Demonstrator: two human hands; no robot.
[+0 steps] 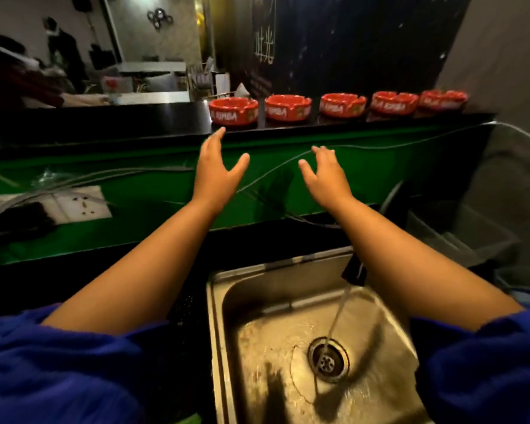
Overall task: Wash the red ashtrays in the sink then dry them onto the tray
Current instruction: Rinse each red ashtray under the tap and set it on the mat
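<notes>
Along the black ledge (166, 117) behind the sink (224, 301): five red ashtrays in one row, ashtray 1 (233, 110), ashtray 2 (288, 108), ashtray 3 (343, 104), ashtray 4 (394, 103), ashtray 5 (442, 101). Below the ledge, green panel (135, 185) crossed by a thin cable (273, 172); white socket strip (83, 203) at left. Left hand (218, 169) raised just below ashtray 1, fingers spread wide, holding nothing; contact with the ledge edge not discernible. Right hand (325, 175) near it, likewise spread and empty, in front of the cable. Water stream (337, 316) falling onto the drain (328, 359). Tap mostly hidden behind the right forearm; grey tub (459, 237) at far right dim; lettering on ashtrays 4 and 5 blurred. Ashtrays upright, mouths up, printed sides toward the camera; row axis left to right; no long axis discernible in any single one.
</notes>
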